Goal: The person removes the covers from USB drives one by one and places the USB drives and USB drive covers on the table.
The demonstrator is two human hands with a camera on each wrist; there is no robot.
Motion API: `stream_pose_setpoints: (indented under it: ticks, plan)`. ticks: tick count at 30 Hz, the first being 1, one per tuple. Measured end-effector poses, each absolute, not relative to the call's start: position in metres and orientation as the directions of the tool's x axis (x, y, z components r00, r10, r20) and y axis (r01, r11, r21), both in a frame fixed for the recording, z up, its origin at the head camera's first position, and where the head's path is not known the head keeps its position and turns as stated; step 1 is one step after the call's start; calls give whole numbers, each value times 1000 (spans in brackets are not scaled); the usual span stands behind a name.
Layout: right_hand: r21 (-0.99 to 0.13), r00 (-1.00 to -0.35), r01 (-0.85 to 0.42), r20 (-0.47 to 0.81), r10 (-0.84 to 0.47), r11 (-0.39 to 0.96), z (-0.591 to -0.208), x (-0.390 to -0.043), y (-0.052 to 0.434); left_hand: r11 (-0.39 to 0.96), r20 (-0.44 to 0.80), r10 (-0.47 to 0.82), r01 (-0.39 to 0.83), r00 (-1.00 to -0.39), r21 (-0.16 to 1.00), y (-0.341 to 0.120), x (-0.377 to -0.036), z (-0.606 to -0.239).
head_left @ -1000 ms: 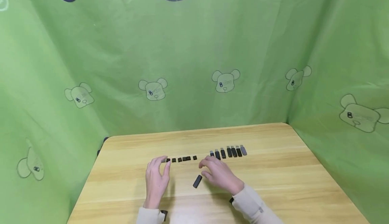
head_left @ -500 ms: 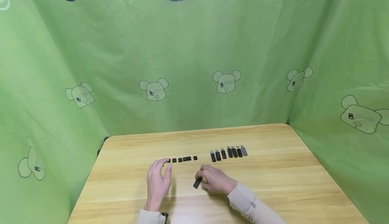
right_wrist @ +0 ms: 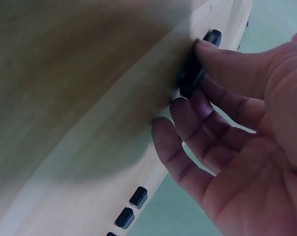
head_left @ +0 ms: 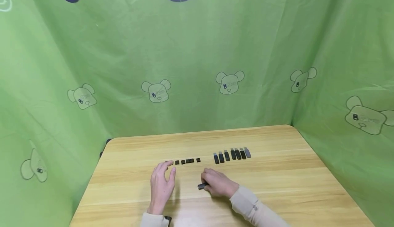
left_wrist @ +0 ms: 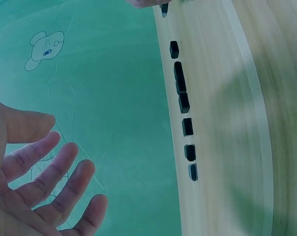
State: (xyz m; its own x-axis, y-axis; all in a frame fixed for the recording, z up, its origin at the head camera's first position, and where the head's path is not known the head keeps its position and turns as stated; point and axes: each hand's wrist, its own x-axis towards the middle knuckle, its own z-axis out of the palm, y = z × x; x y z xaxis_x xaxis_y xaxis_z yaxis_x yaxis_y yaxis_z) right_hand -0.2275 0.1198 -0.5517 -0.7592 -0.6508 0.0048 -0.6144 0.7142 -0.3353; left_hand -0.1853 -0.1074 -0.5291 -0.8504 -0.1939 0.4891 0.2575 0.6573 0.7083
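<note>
My right hand (head_left: pixel 217 182) lies on the wooden table (head_left: pixel 277 186) and pinches a black USB stick (head_left: pixel 202 186) between thumb and fingers; the right wrist view shows the same stick (right_wrist: pixel 195 69) under the thumb. My left hand (head_left: pixel 162 182) rests flat on the table with straight fingers, its fingertips beside the left end of a row of small black caps (head_left: pixel 184 161). The left wrist view shows that open palm (left_wrist: pixel 35 182) and the caps (left_wrist: pixel 183 101) in a line.
A row of several capless USB sticks (head_left: pixel 233 155) lies to the right of the caps. Green printed cloth (head_left: pixel 197 66) walls the table on three sides. The table's near edge runs just in front of my sleeves.
My right hand pulled back from the row of sticks to the lone stick and took hold of it, turning it from slanted to nearly sideways. The left hand stayed in place.
</note>
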Motion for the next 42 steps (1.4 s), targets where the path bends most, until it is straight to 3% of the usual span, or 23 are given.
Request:
stream_pose_setpoints:
  ticks: [7,16,21,26,42]
  plan:
    - [-413,-797,-571,70,-600,709,-542,-227,121,661,481,-191,250,-856,707,-106,-183,-530]
    - [-423,-813,-581,339,-474,695,-501,-228,120,641,491,-184,275,-851,717,-99,-182,-525]
    - [-436,-794,-594,455,-404,677,-478,-221,121,643,525,-159,315,-836,698,-93,-182,-520]
    - [-444,-795,-583,485,-365,680,-467,-216,123,645,560,-132,358,-818,675,-86,-181,-513]
    - [-376,-691,-689,600,-404,620,-458,-199,117,581,643,-21,514,-766,631,-61,-180,-487]
